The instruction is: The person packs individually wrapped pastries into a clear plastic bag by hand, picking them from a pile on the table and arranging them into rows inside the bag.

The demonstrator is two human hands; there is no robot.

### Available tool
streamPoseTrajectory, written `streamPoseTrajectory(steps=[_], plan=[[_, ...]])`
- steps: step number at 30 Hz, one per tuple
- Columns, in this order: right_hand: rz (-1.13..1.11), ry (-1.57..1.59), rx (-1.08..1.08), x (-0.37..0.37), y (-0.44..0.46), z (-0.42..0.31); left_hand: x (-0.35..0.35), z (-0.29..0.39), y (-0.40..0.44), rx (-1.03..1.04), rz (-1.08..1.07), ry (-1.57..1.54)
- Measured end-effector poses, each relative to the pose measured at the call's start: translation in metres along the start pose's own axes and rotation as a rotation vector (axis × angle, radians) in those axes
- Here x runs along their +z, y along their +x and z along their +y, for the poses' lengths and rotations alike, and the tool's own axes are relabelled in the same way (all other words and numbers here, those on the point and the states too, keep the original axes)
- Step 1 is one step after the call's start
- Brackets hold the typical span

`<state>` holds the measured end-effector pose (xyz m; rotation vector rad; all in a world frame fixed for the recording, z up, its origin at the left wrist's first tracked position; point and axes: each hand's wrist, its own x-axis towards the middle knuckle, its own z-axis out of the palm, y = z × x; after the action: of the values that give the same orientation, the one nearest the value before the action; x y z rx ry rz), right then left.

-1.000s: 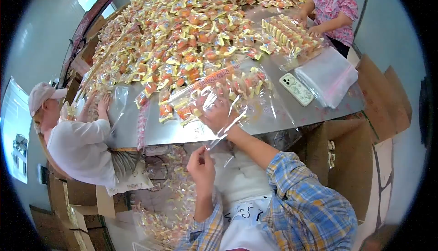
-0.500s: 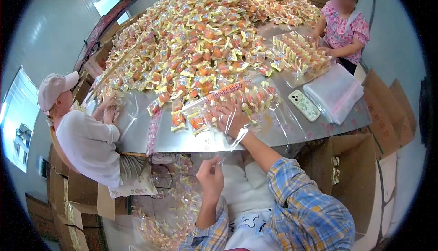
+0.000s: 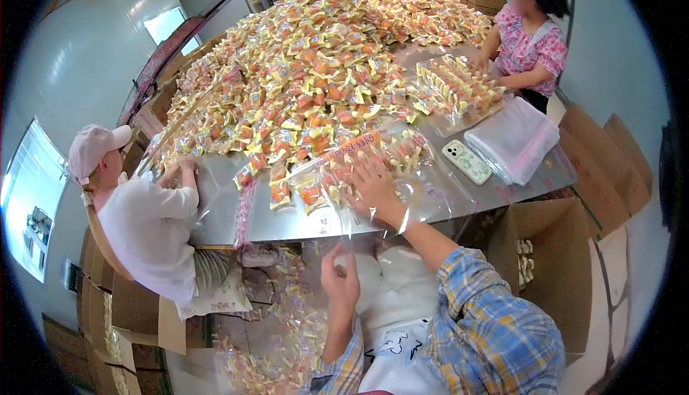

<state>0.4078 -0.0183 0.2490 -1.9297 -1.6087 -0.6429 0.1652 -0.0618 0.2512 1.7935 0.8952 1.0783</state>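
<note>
My right hand (image 3: 375,190) lies flat with its fingers spread on a clear plastic bag (image 3: 445,190) at the table's near edge. Inside the bag, wrapped orange snacks (image 3: 409,151) sit in rows, with red print along the film above them. Below the table edge, my left hand (image 3: 341,284) is raised near the bag's loose end. Its thumb and fingers look apart, and nothing shows between them. Several loose wrapped snacks (image 3: 310,195) lie beside the bag on its left.
A large heap of wrapped snacks (image 3: 308,72) covers the metal table (image 3: 215,212). To the right are a phone (image 3: 466,162), stacked clear bags (image 3: 513,140) and another filled bag (image 3: 459,93). Co-workers sit left and right. An open cardboard box (image 3: 556,273) stands below right.
My left hand has gone from a pinch at the bag's loose film to parted fingers. My right hand has flattened and spread on the bag. The right co-worker's head has turned.
</note>
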Motion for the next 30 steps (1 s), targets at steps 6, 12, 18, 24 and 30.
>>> streamPoseTrajectory(steps=[6, 12, 18, 24, 30], plan=[[-0.09, 0.028, 0.081, -0.015, -0.046, 0.011, -0.005, -0.027, -0.011, 0.025, 0.105, -0.153], [-0.07, 0.18, 0.217, 0.007, -0.066, 0.029, -0.013, -0.059, -0.031, -0.207, 0.0, -0.003], [-0.028, 0.326, 0.269, -0.001, -0.067, 0.032, 0.017, -0.05, -0.037, 0.041, -0.295, 0.71], [0.01, 0.142, 0.268, 0.011, -0.08, 0.036, 0.013, -0.067, -0.033, 0.004, -0.345, 0.807], [-0.028, 0.193, 0.345, 0.005, -0.08, 0.035, 0.001, -0.053, -0.017, -0.066, -0.318, 0.87]])
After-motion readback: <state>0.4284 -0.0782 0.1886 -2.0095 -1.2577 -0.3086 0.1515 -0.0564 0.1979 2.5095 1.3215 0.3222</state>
